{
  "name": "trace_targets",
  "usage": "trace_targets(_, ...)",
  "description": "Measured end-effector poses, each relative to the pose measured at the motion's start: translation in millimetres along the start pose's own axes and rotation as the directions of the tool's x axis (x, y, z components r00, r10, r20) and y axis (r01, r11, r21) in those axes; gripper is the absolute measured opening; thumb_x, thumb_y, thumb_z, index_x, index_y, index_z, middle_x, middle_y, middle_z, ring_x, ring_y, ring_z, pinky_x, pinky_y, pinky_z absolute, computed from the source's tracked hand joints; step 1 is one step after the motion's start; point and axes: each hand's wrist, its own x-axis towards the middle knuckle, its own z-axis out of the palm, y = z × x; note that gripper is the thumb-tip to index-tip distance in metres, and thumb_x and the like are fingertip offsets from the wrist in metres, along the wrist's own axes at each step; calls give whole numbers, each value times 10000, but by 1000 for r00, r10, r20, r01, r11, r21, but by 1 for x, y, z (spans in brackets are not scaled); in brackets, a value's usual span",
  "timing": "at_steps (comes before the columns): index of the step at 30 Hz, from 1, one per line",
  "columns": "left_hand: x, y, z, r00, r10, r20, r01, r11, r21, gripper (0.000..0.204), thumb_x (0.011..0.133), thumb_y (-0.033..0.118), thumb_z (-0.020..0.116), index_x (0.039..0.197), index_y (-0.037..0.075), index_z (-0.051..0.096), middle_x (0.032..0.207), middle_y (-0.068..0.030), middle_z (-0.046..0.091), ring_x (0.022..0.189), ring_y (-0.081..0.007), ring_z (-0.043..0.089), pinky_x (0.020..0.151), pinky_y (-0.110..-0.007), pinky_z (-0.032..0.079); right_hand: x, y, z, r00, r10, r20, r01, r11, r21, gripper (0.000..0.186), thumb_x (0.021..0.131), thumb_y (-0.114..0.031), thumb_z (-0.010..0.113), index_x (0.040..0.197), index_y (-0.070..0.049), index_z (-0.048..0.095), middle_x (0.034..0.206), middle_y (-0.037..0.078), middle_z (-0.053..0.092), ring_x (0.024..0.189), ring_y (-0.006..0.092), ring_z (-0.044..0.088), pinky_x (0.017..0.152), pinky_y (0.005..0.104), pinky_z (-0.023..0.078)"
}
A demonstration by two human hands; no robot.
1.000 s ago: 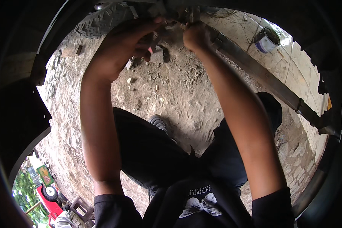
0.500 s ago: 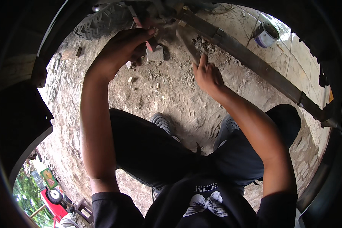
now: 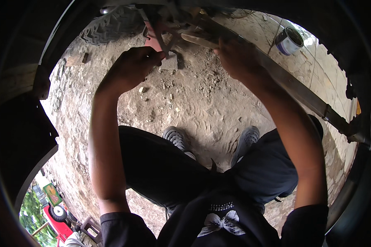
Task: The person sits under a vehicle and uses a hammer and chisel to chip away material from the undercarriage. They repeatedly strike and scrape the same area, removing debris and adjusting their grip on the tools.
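Note:
I crouch beneath a vehicle's dark underside. My left hand (image 3: pixel 140 66) is curled beside a red metal stand (image 3: pixel 153 37) resting on a grey block (image 3: pixel 170 64); whatever its fingers may hold is hidden. To its right, my right hand (image 3: pixel 234 59) grips a long flat bar (image 3: pixel 200 40), which angles up and left toward the stand's top and the parts overhead. That hand is shaded and somewhat blurred.
A long steel shaft (image 3: pixel 292 84) runs diagonally at the right, past a paint can (image 3: pixel 289 41). A treaded tire (image 3: pixel 97 33) is at the upper left. Rubble (image 3: pixel 173 86) lies on the ground. Outside at lower left are a red vehicle (image 3: pixel 58 222) and plastic stool (image 3: pixel 90 228).
My right hand came down from the parts overhead, then rose partway again with the bar tilting flatter. My left hand has moved lower, uncovering more of the red stand.

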Motion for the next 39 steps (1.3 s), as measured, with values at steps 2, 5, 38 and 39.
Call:
trace_targets(2, -2, -9, 1, 998, 52, -25, -53, 998, -24, 471, 1009, 485, 595, 1020, 37, 740, 793, -119, 663, 732, -225, 632, 734, -377, 500, 7, 0, -20, 999, 36, 32, -33, 996, -87, 377, 999, -357, 628, 1092, 6, 664, 846, 178, 732, 788, 339, 756, 674, 471, 610)
trace_targets(5, -2, -12, -1, 1000, 23, 9, -23, 999, -33, 440, 1006, 475, 602, 996, 50, 716, 804, -64, 640, 693, -165, 585, 679, -336, 493, 22, -7, -40, 998, 47, 42, -46, 998, -32, 363, 984, -386, 645, 1068, -40, 718, 888, 177, 736, 811, 336, 758, 671, 452, 614)
trace_targets(38, -52, 12, 29, 943, 20, -331, -69, 988, -137, 206, 1035, 200, 640, 962, 13, 688, 715, -42, 621, 633, -85, 501, 595, -281, 424, -65, -41, -15, 603, -341, 721, -791, -369, 488, 518, 980, -496, 669, 1148, -17, 567, 807, 9, 585, 545, 42, 472, 434, 231, 370)
trace_targets(39, -57, 8, 34, 952, 38, -304, -68, 994, -89, 188, 1014, 197, 667, 964, 18, 696, 675, -58, 612, 595, -94, 495, 569, -297, 415, -69, -31, -20, 604, -391, 694, -768, -519, 376, 484, 981, -469, 678, 1138, -25, 563, 803, 3, 573, 538, 40, 458, 429, 234, 360)
